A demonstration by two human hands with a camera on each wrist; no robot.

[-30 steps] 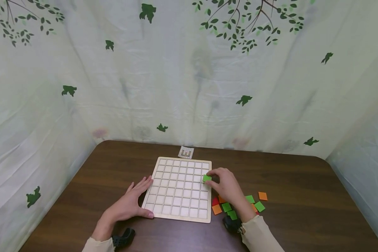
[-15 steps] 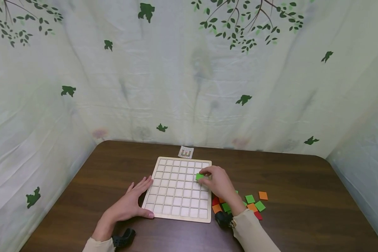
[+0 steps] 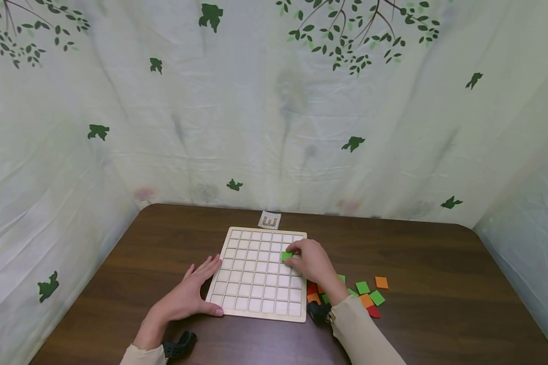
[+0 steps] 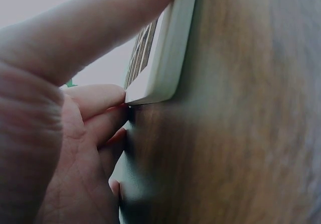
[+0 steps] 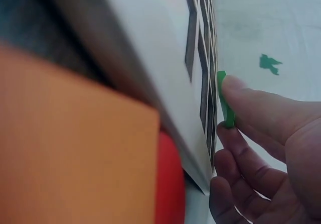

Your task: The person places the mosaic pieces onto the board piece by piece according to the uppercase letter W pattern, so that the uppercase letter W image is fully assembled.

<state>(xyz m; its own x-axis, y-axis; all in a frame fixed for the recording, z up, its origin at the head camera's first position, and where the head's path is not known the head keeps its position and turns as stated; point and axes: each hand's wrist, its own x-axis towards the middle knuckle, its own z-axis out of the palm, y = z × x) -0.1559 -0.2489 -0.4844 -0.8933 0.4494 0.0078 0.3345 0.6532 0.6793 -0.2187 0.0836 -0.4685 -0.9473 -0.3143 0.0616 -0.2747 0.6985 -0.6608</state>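
Brown tabletop (image 3: 438, 289): left hand (image 3: 188, 295) outspread against board (image 3: 253, 279), right hand (image 3: 312, 261) tight on green tile (image 3: 285, 257).

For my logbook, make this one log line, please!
left hand: touching board | right hand: pinching green tile | loose tiles: beside board

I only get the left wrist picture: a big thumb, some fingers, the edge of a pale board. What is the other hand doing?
Observer: The right hand pinches a small green tile at the right part of the gridded board. Whether tile and board touch, I can't tell.

Visitor: Is that the only tile around?

Observer: No. More loose tiles in orange, green and red lie on the table to the right of the board, some partly hidden.

Visitor: And what lies past the board's far edge?

Observer: A small card printed with a grid, close to the table's far edge.
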